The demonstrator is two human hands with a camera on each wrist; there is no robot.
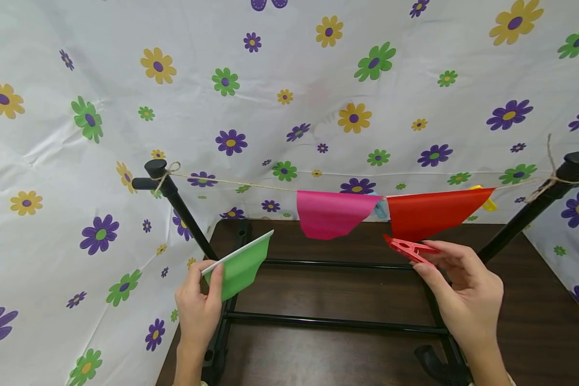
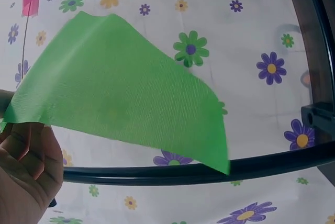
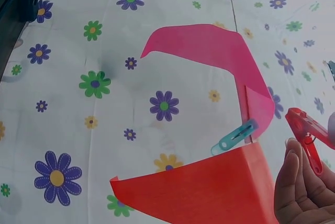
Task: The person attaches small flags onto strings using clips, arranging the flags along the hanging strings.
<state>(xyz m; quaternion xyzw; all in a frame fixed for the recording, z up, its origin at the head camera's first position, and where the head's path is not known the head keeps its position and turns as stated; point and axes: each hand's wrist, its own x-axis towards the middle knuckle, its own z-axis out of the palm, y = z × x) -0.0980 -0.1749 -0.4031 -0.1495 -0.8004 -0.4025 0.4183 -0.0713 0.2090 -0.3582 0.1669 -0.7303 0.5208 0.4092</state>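
Observation:
My left hand [image 1: 200, 297] pinches a green paper flag [image 1: 245, 267] by one end of its folded top edge. In the left wrist view the green sheet hangs spread out beyond the fingers. A red clothespin [image 1: 410, 250] is pinched between thumb and fingers of my right hand [image 1: 463, 295], its tip near the lower edge of the red flag [image 1: 436, 213]. Left of that flag, a pink flag [image 1: 335, 213] hangs folded over the string [image 1: 241, 183]. A blue clothespin [image 3: 235, 136] sits on the line where the pink and red flags meet.
Black posts [image 1: 183, 209] hold the string at either end, tied on with knots. A yellow clothespin [image 1: 489, 203] is behind the red flag's right end. The frame's crossbars [image 1: 338, 320] span a dark brown tabletop [image 1: 333, 354]. Flower-patterned cloth [image 1: 289, 64] covers the background.

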